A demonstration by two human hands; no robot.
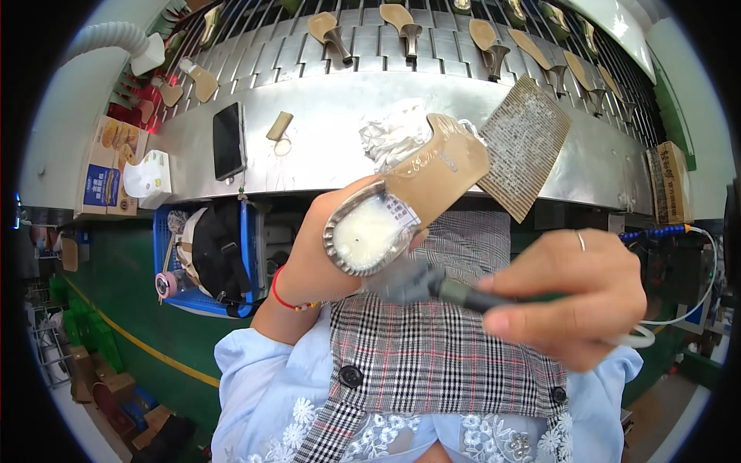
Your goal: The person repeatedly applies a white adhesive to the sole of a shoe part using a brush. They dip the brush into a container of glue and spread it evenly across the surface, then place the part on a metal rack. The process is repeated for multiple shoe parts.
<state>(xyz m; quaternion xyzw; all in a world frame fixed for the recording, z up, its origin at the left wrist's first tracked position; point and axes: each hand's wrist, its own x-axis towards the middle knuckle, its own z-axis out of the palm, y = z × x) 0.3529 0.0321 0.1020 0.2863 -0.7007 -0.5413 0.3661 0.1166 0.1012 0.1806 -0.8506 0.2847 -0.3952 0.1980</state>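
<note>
My left hand (318, 220) is wrapped round a half-made shoe (451, 158), held with its underside up above my lap. The shoe has a tan insole, and a pleated silver edge rings the toe around a white filling with a small printed label. Most of the left fingers are hidden behind it. My right hand (575, 297) is closed on the dark handle of a brush-like tool (455, 292). Its grey head is blurred and lies close against the lower toe edge; whether they touch I cannot tell. A white tube runs below that hand.
On the metal bench (309, 166) lie a phone (228, 141), a tan scrap (279, 126), crumpled white cloth (394, 133) and a ribbed board (527, 147). Beyond, a slatted conveyor (285, 58) carries several heeled shoe parts (486, 38). A blue basket (164, 239) with bags stands at left.
</note>
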